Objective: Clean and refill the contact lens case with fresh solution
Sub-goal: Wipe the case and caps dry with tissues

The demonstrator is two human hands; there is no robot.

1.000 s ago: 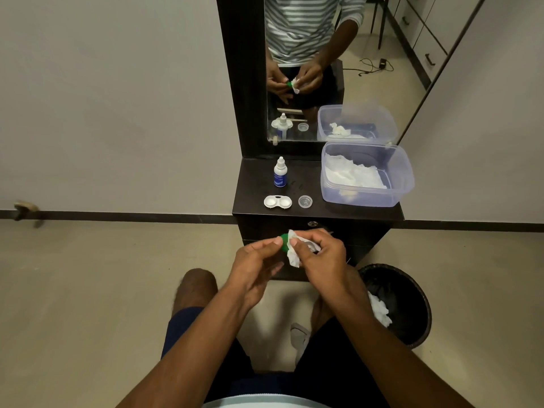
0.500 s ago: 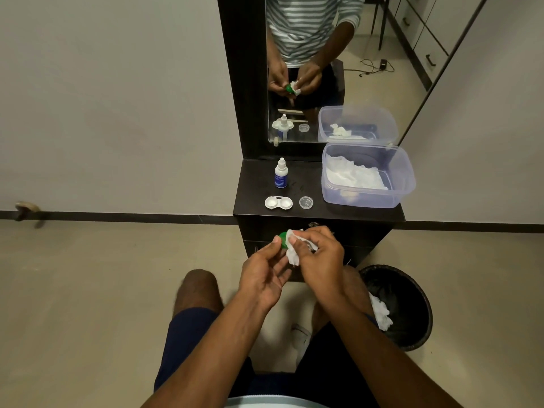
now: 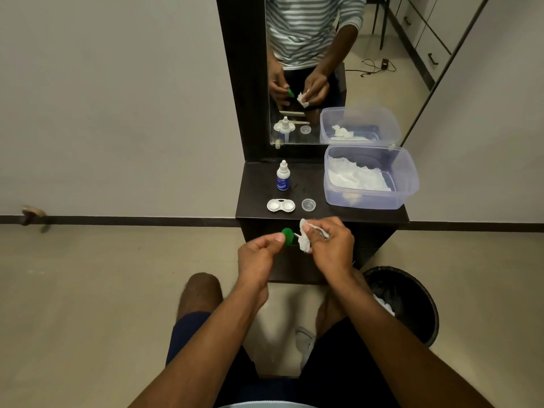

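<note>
My left hand (image 3: pixel 259 257) pinches a round green lens-case cap (image 3: pixel 288 236) between thumb and fingers, in front of the dark shelf. My right hand (image 3: pixel 329 245) grips a crumpled white tissue (image 3: pixel 304 238) just right of the cap, a small gap between them. On the shelf (image 3: pixel 253 195) lies the white two-well lens case (image 3: pixel 280 205), uncapped. A clear cap (image 3: pixel 308 204) sits to its right. A small solution bottle (image 3: pixel 283 179) with a blue label stands behind the case.
A clear plastic tub (image 3: pixel 371 198) holding white tissues fills the shelf's right side. A mirror (image 3: pixel 332 69) rises behind the shelf. A black waste bin (image 3: pixel 412 293) with used tissue stands on the floor at the right, by my right knee.
The tissue was pressed against the green cap; now my hands have drawn apart, the cap to the left and the tissue to the right.
</note>
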